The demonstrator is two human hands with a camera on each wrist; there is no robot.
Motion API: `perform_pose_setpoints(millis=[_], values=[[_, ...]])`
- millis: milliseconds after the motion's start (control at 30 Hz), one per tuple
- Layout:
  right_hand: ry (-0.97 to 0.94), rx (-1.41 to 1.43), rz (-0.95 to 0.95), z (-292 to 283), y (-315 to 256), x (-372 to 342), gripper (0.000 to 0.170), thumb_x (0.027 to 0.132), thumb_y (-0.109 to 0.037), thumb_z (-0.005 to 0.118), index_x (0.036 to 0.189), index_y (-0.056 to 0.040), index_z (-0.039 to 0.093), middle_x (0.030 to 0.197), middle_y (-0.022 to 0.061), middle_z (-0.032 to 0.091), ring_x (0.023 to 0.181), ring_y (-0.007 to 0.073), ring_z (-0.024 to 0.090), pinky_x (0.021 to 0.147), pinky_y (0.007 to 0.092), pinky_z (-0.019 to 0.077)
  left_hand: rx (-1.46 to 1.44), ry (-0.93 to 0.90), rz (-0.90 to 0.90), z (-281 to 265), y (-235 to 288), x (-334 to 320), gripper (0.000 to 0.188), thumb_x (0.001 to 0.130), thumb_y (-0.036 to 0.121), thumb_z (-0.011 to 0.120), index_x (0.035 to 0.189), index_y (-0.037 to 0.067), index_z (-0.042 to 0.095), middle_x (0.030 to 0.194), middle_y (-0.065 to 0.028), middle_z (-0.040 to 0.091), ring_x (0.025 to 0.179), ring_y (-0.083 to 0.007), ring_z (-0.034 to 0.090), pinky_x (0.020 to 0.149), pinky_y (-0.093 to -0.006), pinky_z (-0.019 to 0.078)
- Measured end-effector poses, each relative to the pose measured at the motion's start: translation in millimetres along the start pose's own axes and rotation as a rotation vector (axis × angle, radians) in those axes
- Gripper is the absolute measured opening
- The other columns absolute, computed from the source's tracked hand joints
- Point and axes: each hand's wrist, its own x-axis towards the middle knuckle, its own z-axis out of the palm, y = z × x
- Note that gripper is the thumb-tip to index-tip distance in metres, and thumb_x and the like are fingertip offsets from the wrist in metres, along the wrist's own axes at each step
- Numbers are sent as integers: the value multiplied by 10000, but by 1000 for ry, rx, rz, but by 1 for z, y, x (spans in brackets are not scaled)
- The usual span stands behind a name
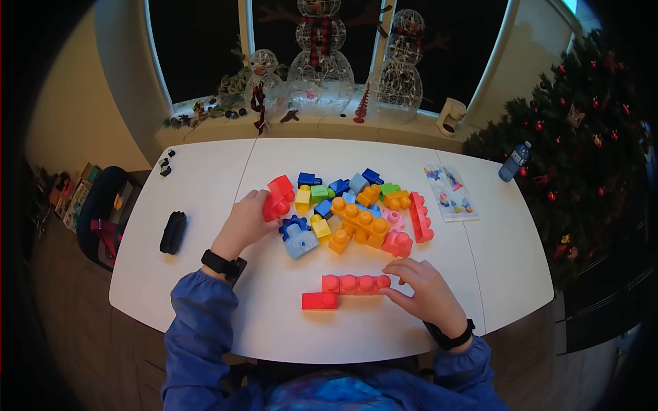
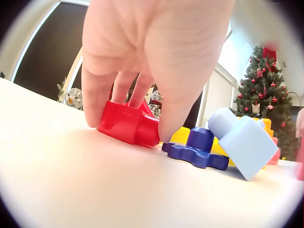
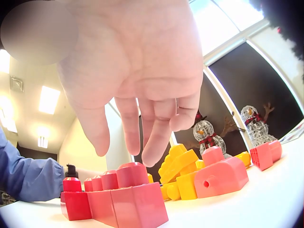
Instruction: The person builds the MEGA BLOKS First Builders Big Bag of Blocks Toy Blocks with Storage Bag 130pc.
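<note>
My left hand (image 1: pixel 241 219) is at the left end of a pile of toy building blocks. Its thumb and fingers pinch a red block (image 2: pixel 124 124) lying on its side; another red block (image 1: pixel 282 185) lies just beyond. Beside the thumb are a dark blue gear-shaped block (image 2: pixel 199 154) and a light blue block (image 2: pixel 250 147). My right hand (image 1: pixel 428 294) hovers with loosely spread fingers at the right end of a long pinkish-red block (image 1: pixel 356 290), holding nothing. A smaller red block (image 1: pixel 317 301) adjoins that block's left end, nearer me.
The pile holds a stepped orange stack (image 1: pixel 361 222), yellow, green and blue blocks, and a long pink-red block (image 1: pixel 420 217) on the right. A picture sheet (image 1: pixel 451 193) and a water bottle (image 1: pixel 515 162) are farther right. At left lies a black case (image 1: pixel 173 232).
</note>
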Motion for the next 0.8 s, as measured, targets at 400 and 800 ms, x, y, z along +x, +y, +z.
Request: perform_pose_setpoints(millis=[400,800], values=[[217,58,-144,7,-32,29,461,839,-189,845,1248,-70,669,1165,114,705,1064,315,669,904,418,534,-572,-82,208,-45,126,-61,584,887,313,794,1313,-50,625,1107,-204,701,898,-288,685,807,-350,560],[148,65,-136,-11,-41,20,347,794,-150,851,1076,-65,668,876,80,691,776,262,684,688,365,545,-655,-272,251,-40,128,-79,726,854,367,848,1423,13,566,1236,-150,682,1051,-274,637,917,-371,531]])
